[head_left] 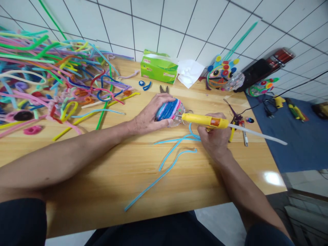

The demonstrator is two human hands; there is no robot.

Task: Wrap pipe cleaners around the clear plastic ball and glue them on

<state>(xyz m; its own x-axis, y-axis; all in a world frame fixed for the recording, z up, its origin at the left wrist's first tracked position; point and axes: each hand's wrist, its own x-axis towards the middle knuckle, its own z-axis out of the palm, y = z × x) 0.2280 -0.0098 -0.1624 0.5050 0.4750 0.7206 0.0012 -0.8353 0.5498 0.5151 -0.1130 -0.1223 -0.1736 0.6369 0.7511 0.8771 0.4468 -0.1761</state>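
Observation:
My left hand (150, 116) is wrapped round a small clear plastic bottle (167, 111) lying on its side, partly covered in blue, purple and pink pipe cleaners. In my right hand (216, 136) is a yellow hot glue gun (197, 119), its nozzle at the bottle's covered part; whether it touches I cannot tell. A long whitish glue stick (258, 133) juts from the gun's back. Light-blue pipe cleaners (164, 176) lie on the wood in front of the bottle. Just behind my left hand the dark jaws of pliers (164, 89) show.
A tangled heap of coloured pipe cleaners (51, 78) covers the left side. Along the tiled wall stand a green tissue pack (159, 68), a white tissue (189, 72) and a decorated bottle (221, 75). A marker (245, 135) lies right; tools rest on a blue mat (289, 143).

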